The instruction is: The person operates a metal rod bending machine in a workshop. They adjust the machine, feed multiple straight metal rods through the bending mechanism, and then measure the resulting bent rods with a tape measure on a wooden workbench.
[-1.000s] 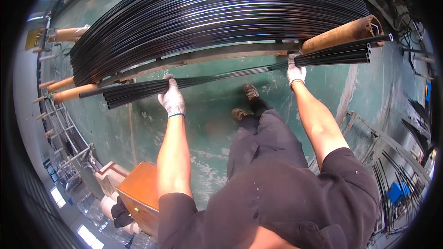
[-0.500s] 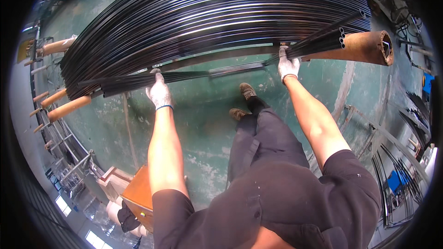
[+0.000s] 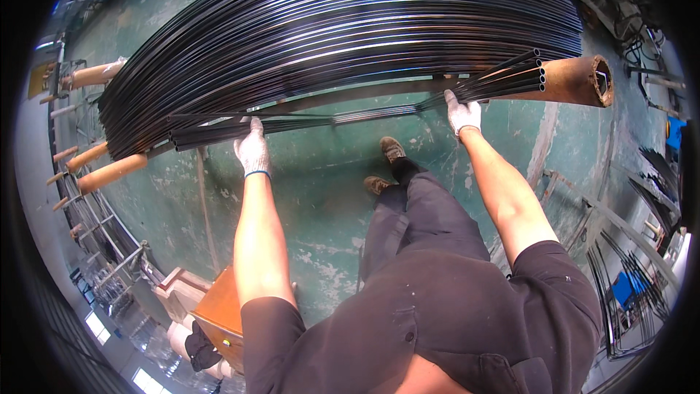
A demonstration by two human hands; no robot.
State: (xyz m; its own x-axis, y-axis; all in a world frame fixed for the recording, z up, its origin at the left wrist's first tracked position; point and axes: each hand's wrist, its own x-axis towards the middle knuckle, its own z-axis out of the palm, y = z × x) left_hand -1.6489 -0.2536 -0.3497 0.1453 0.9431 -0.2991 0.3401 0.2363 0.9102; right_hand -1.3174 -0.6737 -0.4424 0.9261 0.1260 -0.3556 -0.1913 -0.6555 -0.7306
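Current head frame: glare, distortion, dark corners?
Head view: bright glare streaks across the black tube stack; head view: fisheye bowing of that stack, corners black; head view: left forearm brightly lit, left hand and right hand readable.

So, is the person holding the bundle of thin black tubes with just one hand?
No: the white-gloved left hand and white-gloved right hand both grip the bundle, one toward each end.

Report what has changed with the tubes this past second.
In the bundle of black tubes, ends that stuck out left and right drew in, about level with the rest; the right ends now stop short of the wide brown tube's outer end. Left hand and right hand kept hold; the stack stayed.
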